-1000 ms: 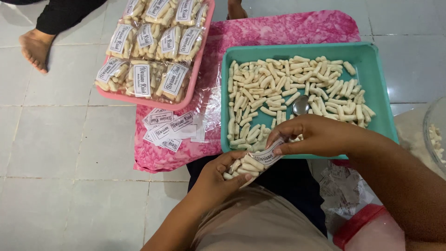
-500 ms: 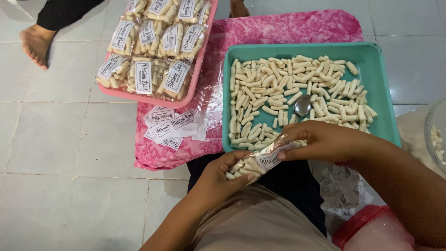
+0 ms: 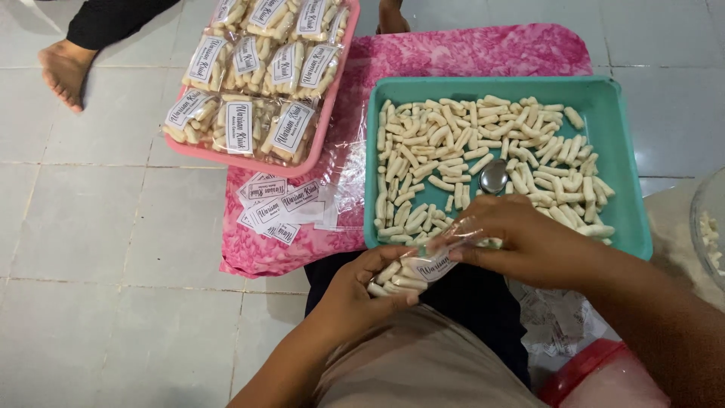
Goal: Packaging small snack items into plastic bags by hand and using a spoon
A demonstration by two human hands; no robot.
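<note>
My left hand [image 3: 355,291] cups a small clear plastic bag [image 3: 411,273] packed with pale finger-shaped snack sticks and a white label inside. My right hand [image 3: 521,242] grips the bag's open upper end, just over the near rim of a teal tray [image 3: 619,121]. The tray holds many loose snack sticks [image 3: 453,143] and a metal spoon [image 3: 494,176]. Both hands are over my lap.
A pink tray [image 3: 340,98] of filled, labelled bags sits at the upper left. Loose white labels [image 3: 276,202] and clear empty bags lie on a pink cloth [image 3: 483,49]. Another person's bare foot [image 3: 64,72] rests on the tiled floor. A glass bowl [image 3: 710,223] stands at the right edge.
My hands have tilted the bag slightly and my right hand's fingers have closed further round its upper end. The trays and labels have not moved.
</note>
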